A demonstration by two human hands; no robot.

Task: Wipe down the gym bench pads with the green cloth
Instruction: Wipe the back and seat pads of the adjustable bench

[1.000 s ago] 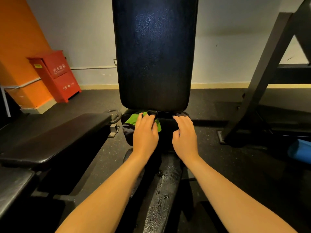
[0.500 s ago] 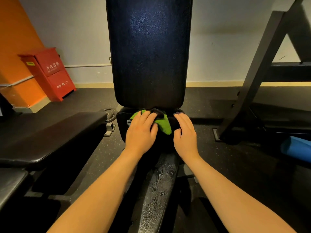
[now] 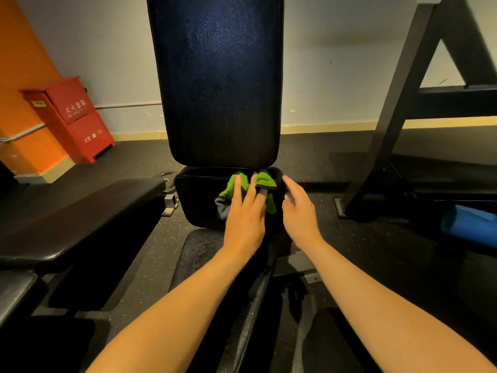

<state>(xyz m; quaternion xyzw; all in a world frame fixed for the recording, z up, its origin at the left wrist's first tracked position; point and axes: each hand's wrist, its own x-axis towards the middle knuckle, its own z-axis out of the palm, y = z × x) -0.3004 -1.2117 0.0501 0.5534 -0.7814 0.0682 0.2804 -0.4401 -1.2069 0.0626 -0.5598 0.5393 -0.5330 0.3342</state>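
A tall black back pad (image 3: 217,82) stands upright ahead of me. Below it sits a small black seat pad (image 3: 199,195), and on that pad lies the green cloth (image 3: 265,181), bunched, with a grey edge at its lower left. My left hand (image 3: 246,211) presses flat on the cloth with straight fingers, one fingertip tucked under a fold. Just right of the cloth, my right hand (image 3: 300,211) rests on the pad's right part, fingers extended and slightly blurred. A wet black frame beam (image 3: 242,305) runs toward me under my arms.
Another black flat bench (image 3: 80,214) lies to the left. A red fire-equipment cabinet (image 3: 72,117) stands by the orange wall. A black steel rack frame (image 3: 403,103) rises at right, with a blue roll (image 3: 468,224) on the dark rubber floor.
My left hand has slid the cloth to the right across the seat pad, exposing the pad's left part. The right hand has shifted slightly right. The view has turned left a little.
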